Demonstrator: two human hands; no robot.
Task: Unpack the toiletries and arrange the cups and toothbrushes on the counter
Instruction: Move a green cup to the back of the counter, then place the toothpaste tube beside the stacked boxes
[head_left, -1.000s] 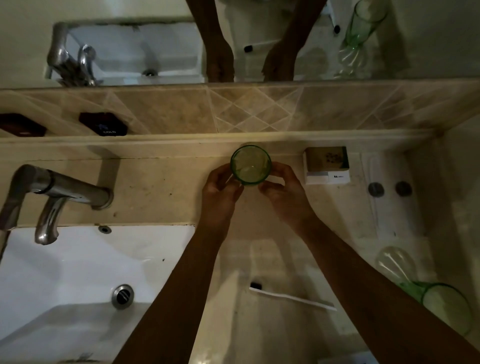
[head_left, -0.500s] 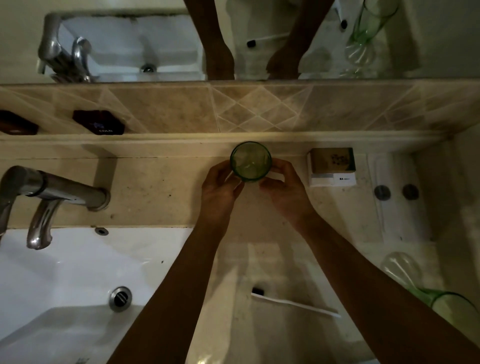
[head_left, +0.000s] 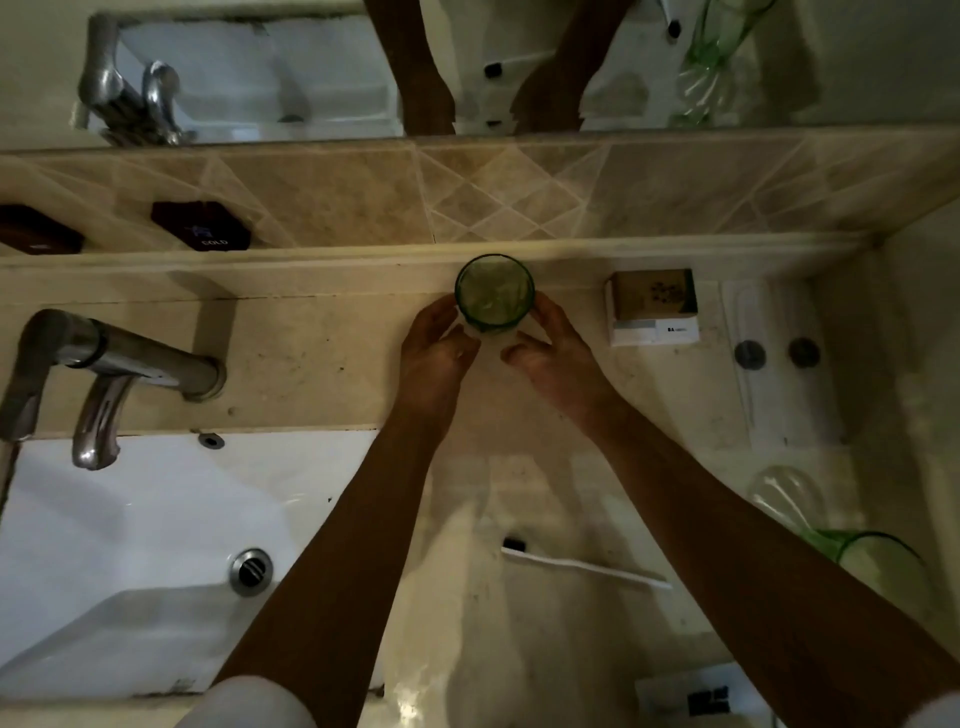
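The stone bench (head_left: 311, 358) spans the frame, with a white sink (head_left: 130, 545) at lower left and a metal tap (head_left: 119, 358) over it at the left. At upper centre a green cup (head_left: 494, 292) stands upright against the back ledge — the left hand (head_left: 436, 358) and right hand (head_left: 556, 358) flank it, fingers curled round its sides and gripping it. A small box (head_left: 653, 306) sits just right of the cup. A second green cup (head_left: 852, 540) lies on its side at lower right. A white toothbrush (head_left: 582, 566) lies at lower centre between the forearms.
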